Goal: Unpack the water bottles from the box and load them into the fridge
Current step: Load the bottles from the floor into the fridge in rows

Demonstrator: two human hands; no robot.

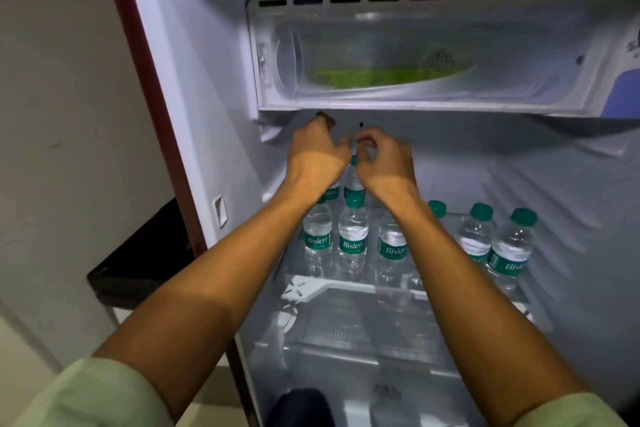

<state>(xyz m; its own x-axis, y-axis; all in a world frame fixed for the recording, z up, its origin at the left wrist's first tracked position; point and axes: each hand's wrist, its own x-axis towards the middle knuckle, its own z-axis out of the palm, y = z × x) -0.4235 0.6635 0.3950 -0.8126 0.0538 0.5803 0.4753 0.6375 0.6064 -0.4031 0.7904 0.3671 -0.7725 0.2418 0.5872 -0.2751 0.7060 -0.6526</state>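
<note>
Several small clear water bottles with green caps and green labels stand on the fridge shelf point(349, 283). In the front row are a left bottle point(318, 239), a second bottle point(353, 239), a third bottle point(391, 248) and two at the right point(476, 236) point(510, 251). Behind them stands a rear bottle point(354, 180). My left hand point(317, 149) reaches deep over the back left, fingers bent, with another bottle's label showing under its wrist. My right hand point(384, 163) hovers beside the rear bottle's cap, fingers loosely curled, the cap uncovered. No box is in view.
A freezer compartment point(415, 55) with a clear flap hangs directly above my hands. Below the shelf lies the crisper cover point(363, 322). The fridge's dark red side edge point(145, 80) runs down the left, with a black object point(138, 253) beside it against the wall.
</note>
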